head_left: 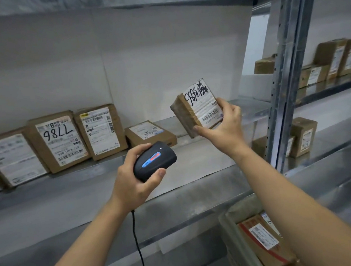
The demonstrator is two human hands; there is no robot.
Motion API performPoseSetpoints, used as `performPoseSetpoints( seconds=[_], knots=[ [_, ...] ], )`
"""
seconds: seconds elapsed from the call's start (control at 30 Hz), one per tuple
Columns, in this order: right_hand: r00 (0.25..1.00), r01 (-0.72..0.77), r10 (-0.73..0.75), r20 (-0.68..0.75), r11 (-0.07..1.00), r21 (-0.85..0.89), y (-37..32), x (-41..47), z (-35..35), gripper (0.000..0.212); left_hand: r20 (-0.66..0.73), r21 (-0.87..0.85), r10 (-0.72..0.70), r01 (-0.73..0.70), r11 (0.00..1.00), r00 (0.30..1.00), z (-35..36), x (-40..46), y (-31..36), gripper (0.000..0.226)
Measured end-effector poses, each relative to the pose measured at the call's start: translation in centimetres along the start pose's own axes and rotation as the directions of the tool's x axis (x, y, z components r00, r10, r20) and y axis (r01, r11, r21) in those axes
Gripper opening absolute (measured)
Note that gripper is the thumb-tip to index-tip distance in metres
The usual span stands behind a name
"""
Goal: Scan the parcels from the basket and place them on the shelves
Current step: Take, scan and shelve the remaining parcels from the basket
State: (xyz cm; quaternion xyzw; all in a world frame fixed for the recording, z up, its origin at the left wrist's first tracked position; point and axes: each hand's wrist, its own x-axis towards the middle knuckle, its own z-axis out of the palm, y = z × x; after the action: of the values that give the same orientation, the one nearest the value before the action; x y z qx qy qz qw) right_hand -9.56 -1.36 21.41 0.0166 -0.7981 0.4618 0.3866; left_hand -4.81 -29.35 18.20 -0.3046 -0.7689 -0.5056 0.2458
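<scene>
The right hand [223, 126] grasps a parcel [197, 107] label-outward so the scanner [154, 160], clenched in the left hand [136, 179], can read it.

Leaning parcel [58, 142] label bears handwritten "7786", upside down

From my feed: scanner [154, 160] dead center, held parcel [199, 107] at 2 o'clock, basket [229, 235] at 5, shelved parcels [59, 141] at 9.
</scene>
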Motion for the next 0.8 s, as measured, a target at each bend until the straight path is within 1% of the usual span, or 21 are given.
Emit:
performPoseSetpoints(
  seconds=[0.17,0.37,0.43,0.57,0.63,0.8],
  knots=[
    [0.998,-0.062,0.063,-0.017,0.995,0.083,-0.1,0.8,3.5,0.104,-0.027,0.005,-0.027,0.027,1.000,0.999,-0.7,0.1,0.0,0.062],
    [0.997,-0.075,0.076,-0.004,0.991,0.111,0.2,0.3,6.7,0.104,-0.034,0.012,-0.052,0.052,0.999,0.998,-1.4,0.0,-0.2,0.064],
    [0.997,-0.080,0.080,0.006,0.993,0.085,0.3,0.1,7.5,0.108,-0.035,0.020,-0.060,0.060,0.998,0.998,-1.7,0.0,-0.3,0.063],
    [0.996,-0.084,0.084,0.007,0.995,-0.060,0.2,0.3,8.5,0.112,-0.048,0.030,-0.075,0.076,0.997,0.996,-1.9,-0.1,-0.5,0.062],
    [0.996,-0.085,0.088,0.028,0.991,-0.105,-0.1,0.4,8.6,0.111,-0.047,0.038,-0.079,0.081,0.996,0.996,-1.8,-0.1,-0.5,0.062],
    [0.996,-0.084,0.088,0.034,0.992,-0.096,-0.3,0.6,8.7,0.103,-0.039,0.037,-0.093,0.095,0.995,0.995,-1.6,0.0,-0.7,0.063]
  ],
)
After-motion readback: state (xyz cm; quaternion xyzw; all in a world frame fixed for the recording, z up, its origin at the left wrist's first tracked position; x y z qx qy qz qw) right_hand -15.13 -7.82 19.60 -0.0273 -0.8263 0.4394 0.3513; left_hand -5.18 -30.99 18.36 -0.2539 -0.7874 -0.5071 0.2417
